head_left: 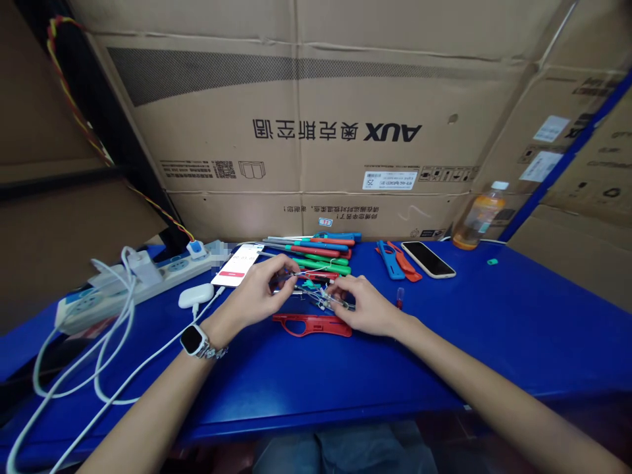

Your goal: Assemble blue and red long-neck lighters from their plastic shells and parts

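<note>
Here, clamps fingers of left hand (257, 291) and right hand (368, 305) on wire bundle (316, 294), just behind red tool (312, 324).

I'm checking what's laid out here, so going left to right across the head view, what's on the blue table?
From the left: white power strip → white oval case → left hand → thin wire bundle held by both hands → right hand → blue and orange plastic tools → black smartphone → orange drink bottle.
</note>
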Demonstrator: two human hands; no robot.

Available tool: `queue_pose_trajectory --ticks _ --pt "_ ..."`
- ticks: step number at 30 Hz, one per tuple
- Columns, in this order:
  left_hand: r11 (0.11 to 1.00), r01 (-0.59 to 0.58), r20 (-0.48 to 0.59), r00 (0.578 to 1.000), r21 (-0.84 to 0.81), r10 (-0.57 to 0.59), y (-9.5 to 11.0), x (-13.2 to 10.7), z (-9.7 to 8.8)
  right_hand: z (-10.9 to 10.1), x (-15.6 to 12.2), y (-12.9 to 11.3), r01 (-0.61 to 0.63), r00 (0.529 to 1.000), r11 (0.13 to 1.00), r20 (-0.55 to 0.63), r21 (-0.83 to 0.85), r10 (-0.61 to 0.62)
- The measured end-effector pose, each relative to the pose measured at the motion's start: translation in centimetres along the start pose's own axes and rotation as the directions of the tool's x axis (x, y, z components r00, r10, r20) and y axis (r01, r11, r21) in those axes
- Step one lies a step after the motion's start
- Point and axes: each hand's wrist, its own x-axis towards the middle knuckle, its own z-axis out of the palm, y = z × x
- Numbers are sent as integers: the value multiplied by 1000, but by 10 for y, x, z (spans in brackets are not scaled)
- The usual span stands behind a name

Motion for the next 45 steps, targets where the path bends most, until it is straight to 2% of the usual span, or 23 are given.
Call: queue_pose_trajectory --ticks 7,11,18,21,26,34,42,45 --pt "999 45 70 996 20 -46 -3 -8 -3 5 -5 8 -10 999 994 -41 110 15" --pt "1000 20 68 997 11 -21 0 -9 -2 7 -7 10 -35 997 998 -60 48 37" --pt "1000 12 105 994 21 -14 1 -11 0 2 -10 -2 -67 991 998 -114 -15 65" --pt "997 4 110 994 76 -13 1 -11 0 0 -9 -7 -35 987 998 -154 43 41" --pt "994 -10 104 995 111 -2 1 -10 -2 -1 -8 -7 47 989 988 -145 146 -26" --pt "991 -49 137 990 126 32 -4 -9 -4 4 -7 -2 60 985 992 -169 109 -41" --pt "990 -53 144 989 134 33 -5 -9 -8 3 -9 -2 31 990 979 -138 202 -3" --pt "992 -38 142 990 120 21 -5 -8 -7 3 -10 -3 59 989 976 -142 209 -29"
